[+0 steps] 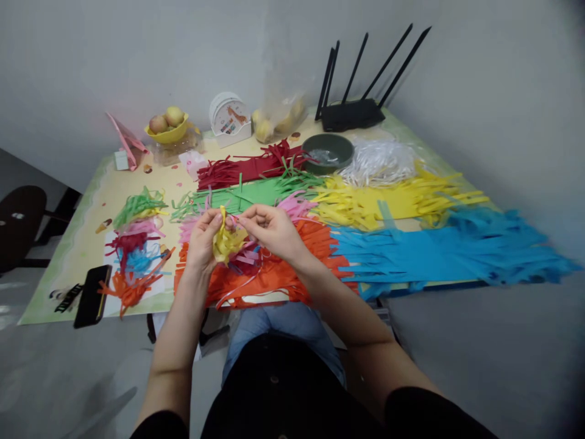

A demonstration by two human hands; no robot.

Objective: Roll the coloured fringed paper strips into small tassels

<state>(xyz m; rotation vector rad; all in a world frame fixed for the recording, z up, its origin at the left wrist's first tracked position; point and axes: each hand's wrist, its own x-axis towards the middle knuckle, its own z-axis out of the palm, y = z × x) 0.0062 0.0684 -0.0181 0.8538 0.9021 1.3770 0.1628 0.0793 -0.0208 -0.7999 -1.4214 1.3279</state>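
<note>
My left hand point(206, 235) is closed on a yellow paper tassel point(228, 245), whose fringe hangs down between my hands. Close beside it, my right hand point(269, 228) pinches a thin string at the tassel's top; its exact path is partly hidden by the fingers. A pale ribbon point(242, 283) trails down over the orange fringed paper point(283, 274) below my hands. Bits of pink fringed paper point(295, 206) show behind my right hand. Green fringed paper point(256, 194) and dark red fringed paper point(251, 169) lie farther back.
Right: yellow fringed paper point(384, 201), blue fringed paper point(411, 253), white strands point(381, 160). Behind stand a dark green bowl point(329, 149) and router point(350, 116). Left: coloured tassels point(130, 244), a phone point(92, 297), a fruit bowl point(168, 134).
</note>
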